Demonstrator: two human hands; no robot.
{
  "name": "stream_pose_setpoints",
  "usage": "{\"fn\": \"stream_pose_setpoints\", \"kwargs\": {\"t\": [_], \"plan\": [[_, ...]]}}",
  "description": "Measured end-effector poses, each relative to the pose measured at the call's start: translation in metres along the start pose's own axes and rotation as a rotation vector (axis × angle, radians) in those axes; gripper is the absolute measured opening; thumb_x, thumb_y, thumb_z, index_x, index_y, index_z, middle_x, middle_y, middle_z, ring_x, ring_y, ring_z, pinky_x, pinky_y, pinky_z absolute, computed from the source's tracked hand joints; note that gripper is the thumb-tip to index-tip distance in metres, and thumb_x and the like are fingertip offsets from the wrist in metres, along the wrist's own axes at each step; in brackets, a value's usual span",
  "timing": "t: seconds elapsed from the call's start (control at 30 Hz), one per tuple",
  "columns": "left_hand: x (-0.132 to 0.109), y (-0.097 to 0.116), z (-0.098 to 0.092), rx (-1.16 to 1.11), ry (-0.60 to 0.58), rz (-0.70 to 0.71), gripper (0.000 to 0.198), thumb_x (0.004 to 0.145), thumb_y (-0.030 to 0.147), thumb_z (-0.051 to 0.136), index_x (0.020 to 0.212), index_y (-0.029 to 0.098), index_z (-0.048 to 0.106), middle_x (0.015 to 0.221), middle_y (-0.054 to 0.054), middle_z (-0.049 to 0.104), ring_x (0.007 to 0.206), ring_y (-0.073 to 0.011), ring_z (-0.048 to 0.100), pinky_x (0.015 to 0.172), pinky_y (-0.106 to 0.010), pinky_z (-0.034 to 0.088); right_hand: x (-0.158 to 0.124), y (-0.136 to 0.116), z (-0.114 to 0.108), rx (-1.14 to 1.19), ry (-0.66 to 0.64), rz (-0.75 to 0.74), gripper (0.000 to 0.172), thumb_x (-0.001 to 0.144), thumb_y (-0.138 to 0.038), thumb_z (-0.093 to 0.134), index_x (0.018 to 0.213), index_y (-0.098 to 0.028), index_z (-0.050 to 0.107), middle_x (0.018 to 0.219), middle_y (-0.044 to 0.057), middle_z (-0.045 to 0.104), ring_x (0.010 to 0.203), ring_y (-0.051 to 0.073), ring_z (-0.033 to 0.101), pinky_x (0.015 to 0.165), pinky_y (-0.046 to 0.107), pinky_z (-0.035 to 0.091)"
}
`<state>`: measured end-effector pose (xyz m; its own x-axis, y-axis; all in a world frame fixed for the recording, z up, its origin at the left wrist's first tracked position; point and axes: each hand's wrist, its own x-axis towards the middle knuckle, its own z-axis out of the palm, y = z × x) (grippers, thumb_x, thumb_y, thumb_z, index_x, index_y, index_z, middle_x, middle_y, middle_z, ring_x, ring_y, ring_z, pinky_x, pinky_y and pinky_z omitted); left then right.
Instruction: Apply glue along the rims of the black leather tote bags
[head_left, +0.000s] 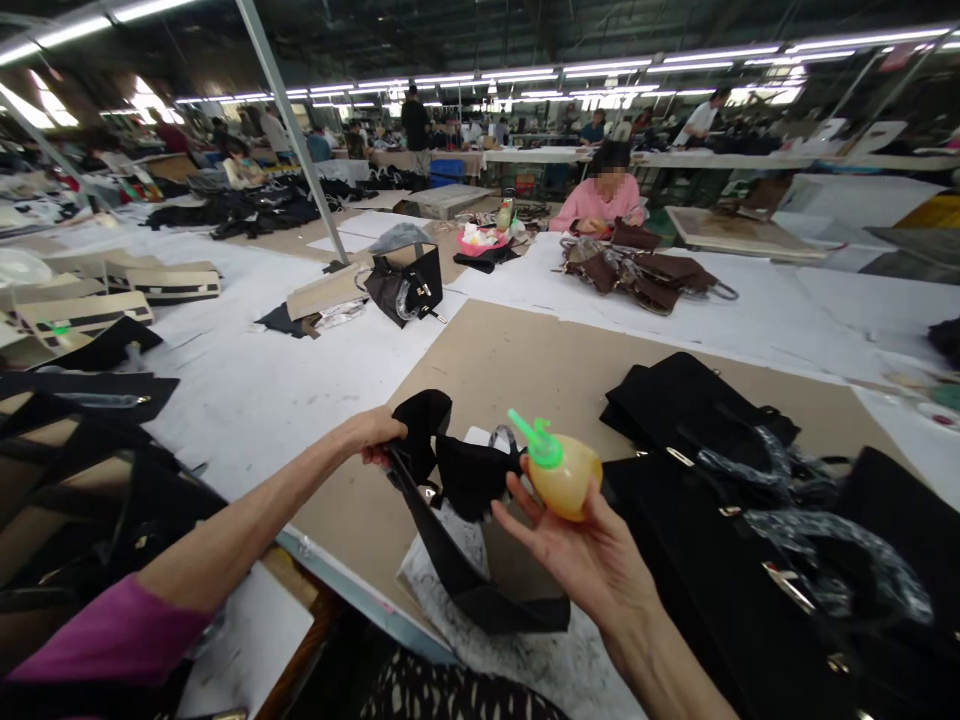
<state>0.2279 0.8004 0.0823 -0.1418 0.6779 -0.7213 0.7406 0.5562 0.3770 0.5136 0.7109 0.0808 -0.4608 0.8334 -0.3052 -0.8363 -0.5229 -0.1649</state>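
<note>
My left hand pinches the upper edge of a black bag piece, which stands partly open at the front of the table. In my right hand rests a squeeze bottle with a green nozzle cap, tilted to the left and holding yellowish liquid. Its fingers wrap round the bottle from below, just right of the bag piece. A patterned grey-white sheet lies under the bag piece.
Black bags with plastic-wrapped handles lie stacked on the right. More black pieces fill the left side. Farther back are a black bag, a pink basket, brown bags and a co-worker in pink. A metal pole rises behind.
</note>
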Motion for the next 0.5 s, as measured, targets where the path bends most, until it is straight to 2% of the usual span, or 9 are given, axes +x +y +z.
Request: {"fn": "stream_pose_setpoints", "kwargs": {"t": [0.13,0.3,0.43,0.5], "plan": [[-0.003,-0.041,0.017,-0.343,0.048,0.021,0.031,0.065,0.032,0.048,0.038,0.018,0.042,0.037,-0.007,0.051,0.030,-0.0121,0.040,0.034,-0.024,0.031,0.006,0.015,-0.009,-0.121,0.082,0.043,0.036,0.070,-0.024,0.084,0.100,-0.016,0.066,0.115,0.013,0.060,0.117,0.034,0.046,0.101,0.060,0.029],[-0.013,-0.066,0.040,-0.717,0.136,0.135,0.039,0.066,0.047,0.042,0.041,0.021,0.029,0.039,-0.001,0.045,0.032,-0.0062,0.033,0.038,-0.022,0.027,0.016,-0.011,-0.022,-0.202,0.125,-0.074,0.040,0.072,-0.025,0.083,0.106,-0.016,0.064,0.121,0.014,0.057,0.124,0.034,0.037,0.102,0.060,0.027],[-0.028,-0.090,0.071,-0.823,0.127,0.131,0.043,0.063,0.052,0.042,0.038,0.022,0.026,0.034,0.001,0.036,0.029,-0.0063,0.029,0.037,-0.023,0.024,0.022,-0.026,-0.021,-0.227,0.140,-0.121,0.040,0.072,-0.026,0.083,0.107,-0.016,0.064,0.118,0.011,0.059,0.126,0.033,0.035,0.103,0.060,0.025],[-0.042,-0.109,0.079,-0.743,0.079,0.102,0.045,0.064,0.054,0.046,0.036,0.022,0.029,0.032,0.000,0.037,0.029,-0.0101,0.035,0.037,-0.024,0.025,0.021,-0.024,-0.019,-0.223,0.148,-0.126,0.041,0.071,-0.026,0.083,0.107,-0.016,0.065,0.115,0.011,0.060,0.125,0.033,0.036,0.103,0.060,0.026]]}}
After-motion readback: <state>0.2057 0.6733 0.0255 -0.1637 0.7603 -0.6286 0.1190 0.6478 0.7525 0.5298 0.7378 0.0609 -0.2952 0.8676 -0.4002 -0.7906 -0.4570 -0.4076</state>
